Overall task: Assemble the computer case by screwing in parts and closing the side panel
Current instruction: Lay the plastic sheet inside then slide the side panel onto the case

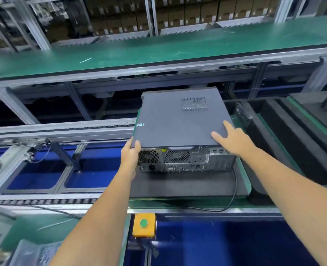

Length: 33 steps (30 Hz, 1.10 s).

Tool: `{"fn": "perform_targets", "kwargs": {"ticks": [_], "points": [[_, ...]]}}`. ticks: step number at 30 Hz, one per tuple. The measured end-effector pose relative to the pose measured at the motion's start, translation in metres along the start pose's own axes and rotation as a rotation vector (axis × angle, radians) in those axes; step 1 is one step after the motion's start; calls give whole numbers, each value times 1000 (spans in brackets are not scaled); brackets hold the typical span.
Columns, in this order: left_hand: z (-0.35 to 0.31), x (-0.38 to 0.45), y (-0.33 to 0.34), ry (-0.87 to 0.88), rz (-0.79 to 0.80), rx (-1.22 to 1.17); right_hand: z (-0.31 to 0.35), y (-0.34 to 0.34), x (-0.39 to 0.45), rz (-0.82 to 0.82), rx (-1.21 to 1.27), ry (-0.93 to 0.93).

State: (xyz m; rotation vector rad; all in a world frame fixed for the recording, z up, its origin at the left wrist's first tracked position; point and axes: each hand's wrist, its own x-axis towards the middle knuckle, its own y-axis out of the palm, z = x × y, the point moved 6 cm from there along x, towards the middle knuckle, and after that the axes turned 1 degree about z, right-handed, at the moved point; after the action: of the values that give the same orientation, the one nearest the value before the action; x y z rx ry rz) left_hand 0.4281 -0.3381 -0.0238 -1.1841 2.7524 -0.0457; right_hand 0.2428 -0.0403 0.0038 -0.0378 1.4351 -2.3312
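I see the computer case (180,123) lying on its side on a dark mat (178,186) at the surface's near edge, side panel (170,116) up. My left hand (129,156) clasps its near-left corner; my right hand (232,139) lies flat, fingers spread, on the panel's near-right corner.

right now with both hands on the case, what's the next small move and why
Probably slide the side panel home toward the rear. The left hand grips its near-left corner, the right hand lies flat on top, and the panel already covers the computer case lying on the dark mat.
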Motion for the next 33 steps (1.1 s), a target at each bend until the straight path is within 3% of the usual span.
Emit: {"fn": "perform_targets", "kwargs": {"ticks": [4, 10, 15, 20, 27, 33], "points": [[-3, -3, -2, 35, 48, 92, -7, -3, -12, 178, 145, -120], [-5, -1, -1, 187, 59, 195, -7, -8, -13, 59, 126, -169], [8, 4, 1, 65, -99, 30, -10, -7, -13, -11, 85, -157], [14, 7, 1, 10, -247, 33, -15, -6, -8, -17, 57, -119], [16, -5, 13, -33, -207, -107, -15, -11, -12, 78, 30, -131], [13, -9, 17, -84, -278, -157, -26, -16, -18, 133, 55, -140]]}}
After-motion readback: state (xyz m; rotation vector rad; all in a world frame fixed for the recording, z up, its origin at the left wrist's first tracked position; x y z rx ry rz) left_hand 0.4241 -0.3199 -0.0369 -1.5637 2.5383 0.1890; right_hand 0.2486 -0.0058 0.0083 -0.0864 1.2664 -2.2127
